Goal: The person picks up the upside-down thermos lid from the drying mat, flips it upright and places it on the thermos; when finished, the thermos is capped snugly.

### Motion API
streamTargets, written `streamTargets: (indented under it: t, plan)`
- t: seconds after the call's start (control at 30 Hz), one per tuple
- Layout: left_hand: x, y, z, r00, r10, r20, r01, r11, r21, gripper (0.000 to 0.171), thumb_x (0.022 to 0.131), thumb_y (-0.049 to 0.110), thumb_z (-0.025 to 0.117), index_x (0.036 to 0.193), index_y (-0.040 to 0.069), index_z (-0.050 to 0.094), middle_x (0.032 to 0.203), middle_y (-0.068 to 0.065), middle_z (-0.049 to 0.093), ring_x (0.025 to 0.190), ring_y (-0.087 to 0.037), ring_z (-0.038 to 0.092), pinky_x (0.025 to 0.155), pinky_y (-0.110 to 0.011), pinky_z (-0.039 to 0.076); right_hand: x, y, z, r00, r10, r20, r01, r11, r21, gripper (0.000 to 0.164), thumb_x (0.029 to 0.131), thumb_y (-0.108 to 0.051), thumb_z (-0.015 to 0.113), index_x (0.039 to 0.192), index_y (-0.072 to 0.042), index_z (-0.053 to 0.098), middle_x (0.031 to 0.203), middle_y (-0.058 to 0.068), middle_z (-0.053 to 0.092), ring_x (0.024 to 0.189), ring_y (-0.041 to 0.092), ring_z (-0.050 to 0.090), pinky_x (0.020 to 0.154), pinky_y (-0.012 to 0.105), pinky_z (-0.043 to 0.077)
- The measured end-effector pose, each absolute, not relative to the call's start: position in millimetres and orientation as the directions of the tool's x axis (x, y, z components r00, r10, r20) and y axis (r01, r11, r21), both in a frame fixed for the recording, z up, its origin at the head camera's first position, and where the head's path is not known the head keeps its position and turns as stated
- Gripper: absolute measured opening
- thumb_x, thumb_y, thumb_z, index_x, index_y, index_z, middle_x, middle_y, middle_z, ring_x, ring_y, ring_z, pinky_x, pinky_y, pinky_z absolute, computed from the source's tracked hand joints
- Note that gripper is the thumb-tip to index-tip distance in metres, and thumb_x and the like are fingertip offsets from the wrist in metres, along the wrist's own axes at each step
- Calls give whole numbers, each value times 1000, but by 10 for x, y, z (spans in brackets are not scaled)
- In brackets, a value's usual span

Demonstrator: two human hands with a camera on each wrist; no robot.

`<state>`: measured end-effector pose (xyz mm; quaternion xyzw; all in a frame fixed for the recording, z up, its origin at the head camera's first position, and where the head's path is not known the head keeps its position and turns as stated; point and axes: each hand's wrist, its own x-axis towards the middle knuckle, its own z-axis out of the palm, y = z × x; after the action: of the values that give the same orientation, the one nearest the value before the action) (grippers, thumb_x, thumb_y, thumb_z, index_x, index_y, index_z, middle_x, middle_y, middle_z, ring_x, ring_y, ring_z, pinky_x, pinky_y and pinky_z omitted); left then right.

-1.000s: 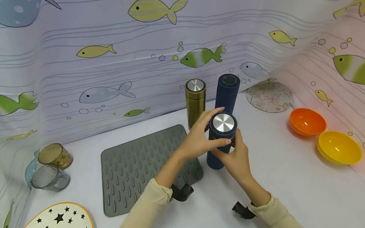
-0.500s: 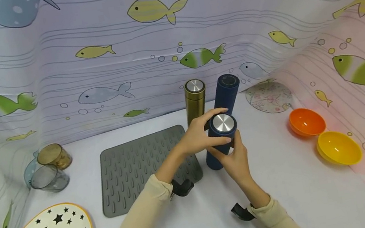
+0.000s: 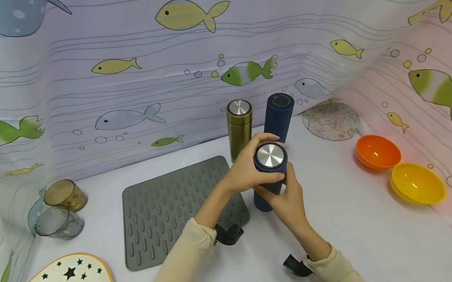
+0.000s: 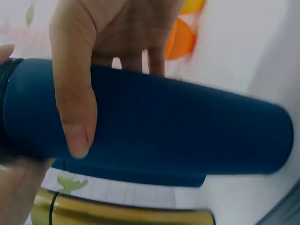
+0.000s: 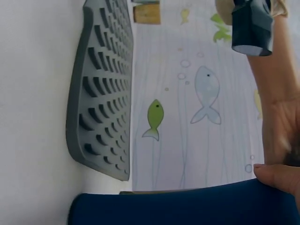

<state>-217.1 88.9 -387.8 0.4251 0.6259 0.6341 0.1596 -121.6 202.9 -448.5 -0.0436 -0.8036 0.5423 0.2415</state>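
A dark blue thermos bottle [image 3: 263,201] with a silver-topped lid stands roughly upright, tilted slightly, between the two hands. Curled around its lid end is the left hand [image 3: 245,171]. Just below, the right hand [image 3: 290,204] grips the body, its thumb [image 4: 75,117] lying across the blue wall in the left wrist view. Behind them are a second blue thermos [image 3: 278,118] with a dark top and a gold thermos [image 3: 240,131] with a silver top. The right wrist view shows only part of the held thermos [image 5: 187,209] along its lower edge.
A grey ridged drying mat [image 3: 179,212] lies left of the bottles. Further left are an amber glass [image 3: 67,195], a grey glass [image 3: 59,222] and a patterned oval plate [image 3: 93,280]. Orange [image 3: 377,151] and yellow [image 3: 417,183] bowls and a floral round mat [image 3: 331,122] are on the right.
The lid end of the held thermos and both hands have shifted slightly left. Both hands keep their grip; the whole head view has drifted a little.
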Motion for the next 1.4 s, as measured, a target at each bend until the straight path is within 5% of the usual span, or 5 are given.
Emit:
streamTargets:
  t: [0.27,0.53,0.83,1.07,1.4]
  plan:
    - [-2153,789,-3818,-652,694,307,409,-20,912,75,74,6,85,141,9,50,142,-7,53,131,-19,51,113,-37,39,-1229,2043,-4462,-884,346,314,-174,380,-908,75,77,-13,86,139,-6,45,132,15,61,120,33,57,100,56,45]
    - [-1967,997,-3911,-762,450,466,581,157,799,74,70,24,91,131,4,53,114,-12,52,105,-23,55,88,-31,53,-1254,2020,-4447,-867,373,332,-189,370,-909,70,76,2,82,136,-2,46,127,20,62,113,36,61,96,53,48]
    - [-2179,799,-3875,-616,733,290,382,-45,923,80,81,7,78,150,9,39,151,-8,45,139,-19,42,119,-49,28,-1251,2056,-4441,-888,352,297,-158,372,-915,72,78,-7,84,138,-3,45,132,17,60,119,33,57,100,54,45]
    - [-2084,863,-3906,-719,620,314,453,74,889,90,73,20,89,148,7,39,139,-11,50,129,-22,49,110,-42,41,-1235,2040,-4445,-893,341,294,-157,376,-913,73,77,-8,85,138,-3,45,128,17,61,118,32,58,98,51,46]
    - [-2136,817,-3834,-647,694,316,494,65,867,90,79,25,81,153,10,32,142,-13,43,132,-22,41,113,-45,36,-1233,2032,-4432,-908,323,268,-152,342,-927,74,79,-10,84,140,-6,44,133,14,59,122,30,55,102,53,43]
